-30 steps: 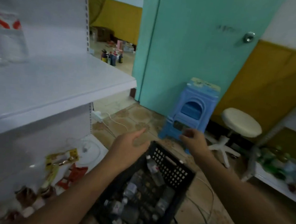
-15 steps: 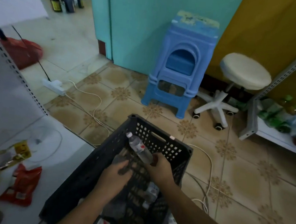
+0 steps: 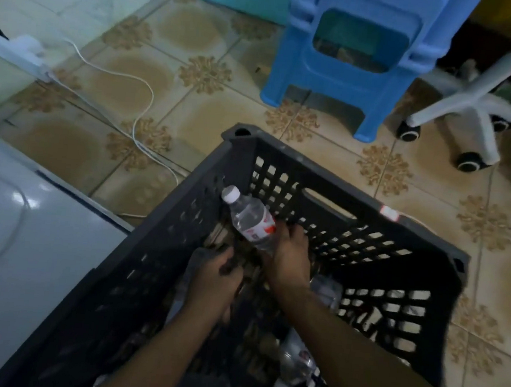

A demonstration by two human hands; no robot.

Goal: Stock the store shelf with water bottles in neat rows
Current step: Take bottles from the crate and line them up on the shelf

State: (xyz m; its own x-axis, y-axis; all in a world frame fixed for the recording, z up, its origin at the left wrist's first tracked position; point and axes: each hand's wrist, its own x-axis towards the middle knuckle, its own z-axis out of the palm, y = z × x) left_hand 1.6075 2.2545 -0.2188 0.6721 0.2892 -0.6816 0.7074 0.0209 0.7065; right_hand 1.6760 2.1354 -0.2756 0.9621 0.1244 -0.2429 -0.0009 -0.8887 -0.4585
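Low in the middle of the frame, both hands reach down into a dark slatted crate (image 3: pixel 334 207) standing on the patterned tile floor (image 3: pixel 192 118); the right hand (image 3: pixel 288 259) grips a clear water bottle (image 3: pixel 250 217) by its lower end, white cap tilted toward the upper left. The left hand (image 3: pixel 216 278) curls round another, dimmer bottle (image 3: pixel 192 268) just beside it, more bottles (image 3: pixel 294 359) lie on the crate bottom, and a blue plastic stool (image 3: pixel 348 62) stands beyond at upper centre
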